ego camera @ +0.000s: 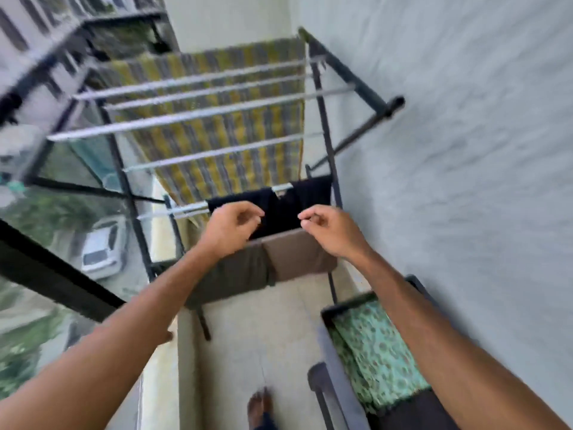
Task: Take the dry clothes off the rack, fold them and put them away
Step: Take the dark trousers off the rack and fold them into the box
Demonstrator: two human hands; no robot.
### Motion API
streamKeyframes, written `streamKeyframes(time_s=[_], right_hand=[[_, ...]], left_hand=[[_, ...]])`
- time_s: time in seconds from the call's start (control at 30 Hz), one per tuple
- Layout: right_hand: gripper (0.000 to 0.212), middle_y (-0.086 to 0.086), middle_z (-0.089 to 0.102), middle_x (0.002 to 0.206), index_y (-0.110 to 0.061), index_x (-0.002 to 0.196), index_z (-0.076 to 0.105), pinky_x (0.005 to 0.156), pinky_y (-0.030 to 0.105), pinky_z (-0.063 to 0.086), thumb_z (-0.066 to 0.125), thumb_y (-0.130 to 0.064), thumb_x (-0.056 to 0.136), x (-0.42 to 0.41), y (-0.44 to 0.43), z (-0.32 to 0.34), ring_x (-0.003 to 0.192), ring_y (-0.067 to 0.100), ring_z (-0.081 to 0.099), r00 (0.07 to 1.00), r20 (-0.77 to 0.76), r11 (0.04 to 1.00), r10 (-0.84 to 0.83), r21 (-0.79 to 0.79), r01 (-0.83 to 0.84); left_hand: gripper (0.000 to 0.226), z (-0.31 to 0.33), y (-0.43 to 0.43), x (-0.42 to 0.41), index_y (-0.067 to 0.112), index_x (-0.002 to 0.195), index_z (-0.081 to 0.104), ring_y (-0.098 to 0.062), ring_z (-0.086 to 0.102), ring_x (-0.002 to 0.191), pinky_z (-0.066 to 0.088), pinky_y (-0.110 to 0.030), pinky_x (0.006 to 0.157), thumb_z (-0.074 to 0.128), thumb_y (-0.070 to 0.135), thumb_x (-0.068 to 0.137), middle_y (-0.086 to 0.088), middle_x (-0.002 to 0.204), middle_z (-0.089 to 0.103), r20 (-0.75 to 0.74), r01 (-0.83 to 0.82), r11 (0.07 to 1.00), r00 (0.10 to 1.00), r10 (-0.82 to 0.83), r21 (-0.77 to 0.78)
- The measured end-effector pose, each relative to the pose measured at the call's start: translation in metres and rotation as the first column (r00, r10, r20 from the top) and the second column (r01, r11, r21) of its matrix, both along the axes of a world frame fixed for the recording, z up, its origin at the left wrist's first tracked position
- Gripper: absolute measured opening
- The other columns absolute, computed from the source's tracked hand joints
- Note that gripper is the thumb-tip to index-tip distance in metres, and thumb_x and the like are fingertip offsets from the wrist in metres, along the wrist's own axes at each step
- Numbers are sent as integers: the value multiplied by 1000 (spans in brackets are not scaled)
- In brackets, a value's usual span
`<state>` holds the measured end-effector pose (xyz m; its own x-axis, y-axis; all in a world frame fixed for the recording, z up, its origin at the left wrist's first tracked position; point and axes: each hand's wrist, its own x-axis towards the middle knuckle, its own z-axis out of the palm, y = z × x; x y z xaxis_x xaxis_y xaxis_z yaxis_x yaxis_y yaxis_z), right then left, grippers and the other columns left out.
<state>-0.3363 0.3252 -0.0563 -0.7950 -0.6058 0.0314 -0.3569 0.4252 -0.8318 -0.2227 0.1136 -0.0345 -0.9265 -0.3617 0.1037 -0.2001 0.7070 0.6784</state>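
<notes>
Both hands, left hand [231, 226] and right hand [330, 229], hover loosely curled, empty, over the black garment [280, 212].

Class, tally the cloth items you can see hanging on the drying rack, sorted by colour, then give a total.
Black garment: 1
Brown garment: 1
Yellow-and-grey striped cloth: 1
Total: 3
The frame is blurred, so the brown garment may be more than one piece.

Clothes [279, 209] on rack [198, 114]; basket [328, 318] right.
</notes>
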Motion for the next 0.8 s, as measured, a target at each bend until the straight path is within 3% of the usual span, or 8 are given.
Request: streamKeyframes(time_s=[0.1, 0.2, 0.33, 0.43, 0.57, 0.63, 0.7, 0.8], right_hand=[[10, -17, 68, 81, -31, 97, 74, 75, 25, 53, 65, -32, 93, -22, -76, 64, 81, 3, 64, 991, -125, 997, 39, -67, -48], [12, -14, 72, 81, -29, 89, 76, 74, 28, 55, 64, -32, 93, -38, -146, 93, 79, 4, 67, 975, -217, 993, 44, -99, -67], [17, -18, 73, 83, -32, 77, 73, 79, 32, 57, 63, -33, 90, -73, -236, 55, 81, 4, 67, 977, -138, 976, 160, 171, -136], [11, -15, 72, 100, -34, 98, 71, 86, 34, 56, 62, -35, 92, -97, -272, -18, 95, 12, 67, 989, -37, 908, 141, 403, -114], [49, -3, 66, 122, -29, 138, 52, 87, 33, 51, 64, -43, 93, -121, -290, -103, 111, 21, 64, 983, 125, 870, -132, 491, 55], [61, 3, 60, 135, -24, 147, 43, 91, 33, 48, 63, -45, 94, -136, -300, -134, 119, 24, 60, 911, 231, 858, -342, 473, 202], [68, 5, 56, 141, -21, 150, 37, 95, 34, 47, 66, -44, 93, -147, -309, -155, 120, 26, 57, 760, 411, 848, -504, 404, 344], [71, 2, 51, 140, -19, 151, 33, 105, 45, 45, 69, -36, 93, -155, -321, -169, 121, 27, 53, 496, 708, 832, -502, 239, 501]], left_hand=[[9, 55, -73, -12, 24, 91, 72, -5, 65, 74, 47, -8, 68, 67, 17, 92, 5, 84, 73, -128, -120, 992, 984, 125, 49], [7, 74, -139, -22, 19, 92, 72, -5, 65, 68, 52, -18, 66, 66, 21, 93, 2, 81, 73, -125, -109, 993, 986, 115, 51], [11, 36, -219, -46, 22, 81, 70, -8, 64, 68, 54, -28, 69, 66, 17, 90, 7, 76, 71, -4, -92, 994, 996, 93, 62], [19, -32, -251, -63, 28, 78, 65, -7, 64, 75, 53, -24, 71, 63, 15, 91, 11, 79, 69, 163, -82, 993, 984, 68, 80], [10, -135, -278, -87, 19, 103, 63, -14, 65, 85, 43, -15, 63, 63, 15, 93, -1, 96, 69, 370, -243, 923, 921, 122, 298], [35, -177, -289, -101, 9, 125, 56, -16, 65, 87, 49, -18, 71, 67, 10, 92, -9, 110, 68, 461, -379, 768, 879, 124, 517], [67, -213, -298, -113, 6, 145, 40, -21, 65, 102, 53, -34, 93, 73, 11, 88, -11, 128, 63, 503, -453, 633, 857, 115, 628], [53, -242, -301, -126, 17, 132, 58, -20, 64, 113, 51, -40, 101, 78, 27, 84, 2, 124, 67, 491, -449, 623, 863, 116, 641]])
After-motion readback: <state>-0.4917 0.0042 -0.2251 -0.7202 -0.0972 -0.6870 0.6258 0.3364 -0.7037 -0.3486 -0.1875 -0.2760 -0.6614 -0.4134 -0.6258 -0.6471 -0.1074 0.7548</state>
